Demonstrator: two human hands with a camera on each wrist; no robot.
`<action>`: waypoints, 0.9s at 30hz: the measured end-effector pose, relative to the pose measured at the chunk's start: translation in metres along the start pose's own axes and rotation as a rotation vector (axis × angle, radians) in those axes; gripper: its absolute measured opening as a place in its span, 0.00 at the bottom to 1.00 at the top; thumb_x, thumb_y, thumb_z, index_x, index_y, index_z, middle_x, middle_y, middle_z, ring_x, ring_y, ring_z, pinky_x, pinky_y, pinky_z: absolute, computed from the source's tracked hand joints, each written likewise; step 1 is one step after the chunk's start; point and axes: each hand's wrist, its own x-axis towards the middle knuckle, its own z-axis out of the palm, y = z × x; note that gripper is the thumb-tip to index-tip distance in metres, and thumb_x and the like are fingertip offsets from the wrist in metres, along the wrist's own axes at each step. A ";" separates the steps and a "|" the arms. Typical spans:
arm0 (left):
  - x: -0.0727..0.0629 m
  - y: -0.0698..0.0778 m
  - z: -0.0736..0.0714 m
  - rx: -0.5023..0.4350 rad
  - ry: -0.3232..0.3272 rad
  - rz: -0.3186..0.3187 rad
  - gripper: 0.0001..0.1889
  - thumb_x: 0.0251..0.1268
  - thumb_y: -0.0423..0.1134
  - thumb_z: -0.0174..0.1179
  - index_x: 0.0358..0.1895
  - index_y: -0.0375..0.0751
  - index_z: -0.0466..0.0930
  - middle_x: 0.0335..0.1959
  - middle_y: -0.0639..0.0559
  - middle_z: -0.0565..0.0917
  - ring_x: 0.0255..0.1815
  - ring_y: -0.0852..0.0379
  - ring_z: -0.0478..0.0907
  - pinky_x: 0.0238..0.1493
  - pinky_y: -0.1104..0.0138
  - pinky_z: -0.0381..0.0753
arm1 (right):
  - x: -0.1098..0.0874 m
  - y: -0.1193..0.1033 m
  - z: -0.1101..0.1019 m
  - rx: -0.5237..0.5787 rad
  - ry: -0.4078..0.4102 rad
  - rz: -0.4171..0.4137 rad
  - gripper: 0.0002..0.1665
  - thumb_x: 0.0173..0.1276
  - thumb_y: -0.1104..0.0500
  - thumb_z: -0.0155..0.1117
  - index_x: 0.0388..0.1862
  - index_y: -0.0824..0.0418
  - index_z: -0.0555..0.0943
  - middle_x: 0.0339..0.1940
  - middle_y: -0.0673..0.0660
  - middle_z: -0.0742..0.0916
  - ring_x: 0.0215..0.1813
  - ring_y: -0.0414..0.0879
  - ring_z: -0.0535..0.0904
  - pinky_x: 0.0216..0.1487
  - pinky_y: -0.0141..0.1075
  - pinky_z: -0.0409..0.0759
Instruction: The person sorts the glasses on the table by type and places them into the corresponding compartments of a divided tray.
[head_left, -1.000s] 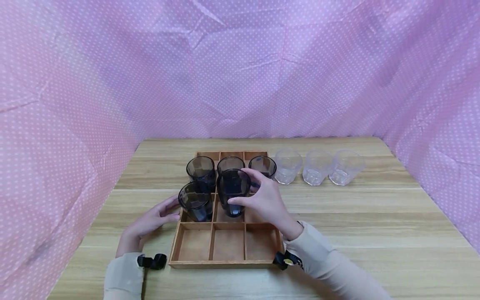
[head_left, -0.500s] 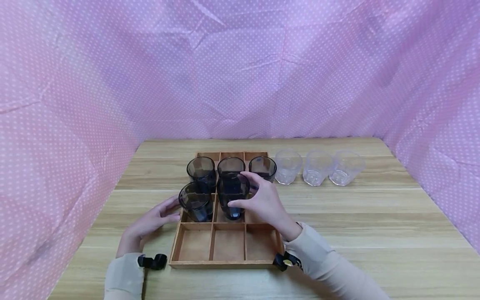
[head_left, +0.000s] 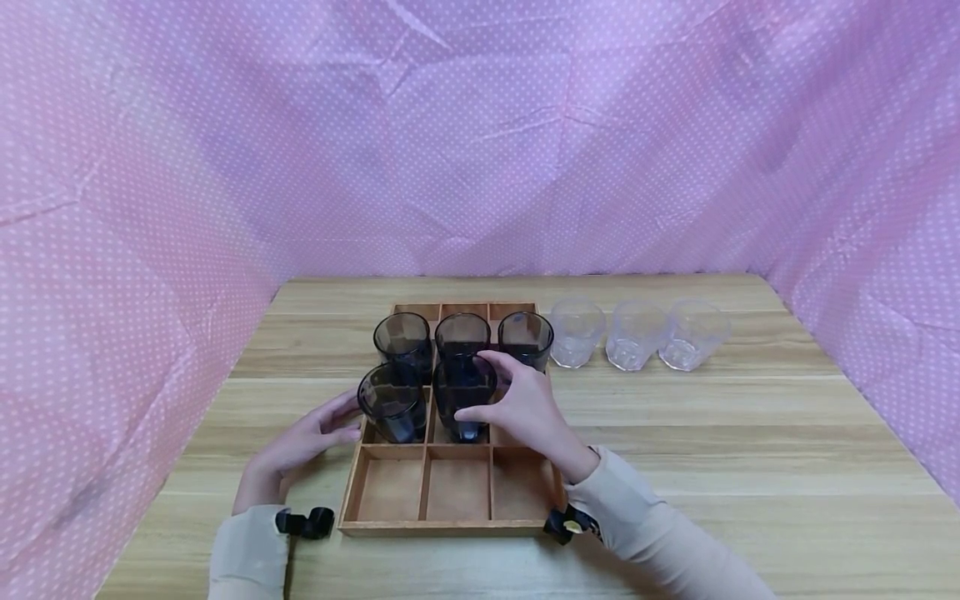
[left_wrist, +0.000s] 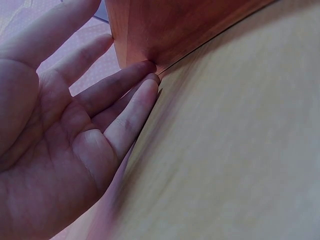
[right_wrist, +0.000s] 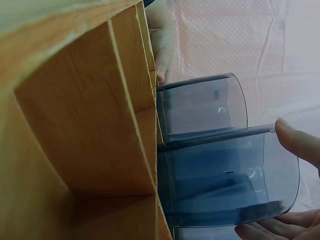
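My right hand (head_left: 528, 412) pinches the rim of a dark tinted glass (head_left: 461, 387) between thumb and fingers. In the right wrist view this glass (right_wrist: 215, 175) stands with its lower part inside a compartment, the middle one of the middle row. The wooden divided tray (head_left: 457, 528) holds it. Left of it, another dark glass (head_left: 390, 404) sits in the neighbouring compartment. My left hand (head_left: 303, 442) rests beside the tray's left side. In the left wrist view its extended fingers (left_wrist: 132, 112) reach the foot of the tray's wall (left_wrist: 190, 25).
Three more dark glasses, such as the far left one (head_left: 402, 337), stand in the back part of the tray. Right of the tray, three clear glasses (head_left: 576, 337) line up on the wooden table (head_left: 712, 467). A pink dotted cloth (head_left: 480, 150) hangs behind.
My right hand has lowered the dark glass into the middle compartment, coming slightly toward me. The left hand and the other glasses have not moved.
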 end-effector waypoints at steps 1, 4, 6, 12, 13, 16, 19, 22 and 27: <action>0.000 0.000 0.000 0.000 0.000 -0.001 0.40 0.68 0.31 0.56 0.74 0.23 0.40 0.73 0.20 0.48 0.60 0.84 0.65 0.60 0.84 0.67 | 0.000 0.000 0.000 -0.011 0.002 0.002 0.45 0.38 0.51 0.85 0.59 0.55 0.79 0.54 0.51 0.87 0.45 0.43 0.79 0.47 0.37 0.79; 0.000 0.000 0.000 0.001 0.001 -0.004 0.40 0.69 0.31 0.55 0.74 0.23 0.40 0.73 0.20 0.48 0.60 0.85 0.65 0.60 0.84 0.67 | 0.001 -0.001 0.001 -0.033 -0.003 0.009 0.45 0.38 0.50 0.85 0.59 0.55 0.79 0.53 0.51 0.86 0.42 0.43 0.77 0.45 0.35 0.78; 0.000 0.001 -0.001 0.004 -0.001 -0.003 0.40 0.69 0.31 0.55 0.74 0.23 0.39 0.73 0.20 0.48 0.60 0.85 0.65 0.60 0.84 0.67 | 0.001 0.000 0.002 -0.046 -0.009 0.015 0.45 0.38 0.49 0.85 0.59 0.55 0.79 0.53 0.51 0.86 0.40 0.43 0.76 0.43 0.35 0.77; 0.001 0.001 -0.001 0.010 -0.004 0.001 0.39 0.69 0.30 0.55 0.74 0.23 0.40 0.73 0.20 0.48 0.60 0.84 0.65 0.60 0.84 0.67 | 0.002 -0.002 0.003 -0.045 -0.028 0.035 0.45 0.38 0.49 0.85 0.59 0.57 0.78 0.54 0.52 0.86 0.41 0.44 0.79 0.44 0.37 0.79; 0.001 0.002 -0.001 0.011 -0.002 0.000 0.39 0.69 0.31 0.55 0.74 0.23 0.40 0.73 0.20 0.49 0.60 0.84 0.65 0.60 0.84 0.67 | 0.002 -0.003 0.003 -0.046 -0.031 0.035 0.45 0.38 0.50 0.85 0.59 0.57 0.79 0.54 0.52 0.86 0.42 0.44 0.79 0.45 0.37 0.80; 0.001 0.003 -0.001 0.012 0.001 -0.007 0.40 0.69 0.31 0.55 0.74 0.23 0.40 0.73 0.20 0.49 0.60 0.85 0.65 0.60 0.84 0.67 | 0.002 -0.003 0.003 -0.049 -0.037 0.037 0.45 0.38 0.50 0.85 0.59 0.56 0.79 0.55 0.51 0.86 0.42 0.44 0.81 0.45 0.37 0.81; 0.001 0.004 -0.001 0.012 0.000 -0.013 0.40 0.69 0.31 0.56 0.75 0.23 0.40 0.73 0.20 0.48 0.59 0.85 0.65 0.60 0.84 0.67 | 0.002 -0.003 0.003 -0.055 -0.043 0.039 0.45 0.39 0.50 0.85 0.59 0.56 0.79 0.55 0.51 0.86 0.42 0.44 0.81 0.45 0.37 0.81; 0.001 0.004 -0.001 0.010 -0.002 -0.012 0.40 0.69 0.31 0.56 0.75 0.24 0.40 0.73 0.21 0.48 0.60 0.85 0.64 0.60 0.84 0.67 | 0.002 -0.003 0.003 -0.055 -0.046 0.038 0.45 0.39 0.50 0.85 0.60 0.56 0.78 0.55 0.51 0.86 0.44 0.44 0.81 0.47 0.39 0.81; -0.001 0.004 -0.002 0.013 -0.003 -0.012 0.40 0.69 0.32 0.56 0.75 0.24 0.40 0.73 0.21 0.48 0.60 0.84 0.64 0.60 0.84 0.67 | 0.000 -0.005 0.004 -0.060 -0.072 0.017 0.47 0.41 0.50 0.84 0.62 0.58 0.76 0.59 0.53 0.84 0.48 0.46 0.81 0.51 0.42 0.81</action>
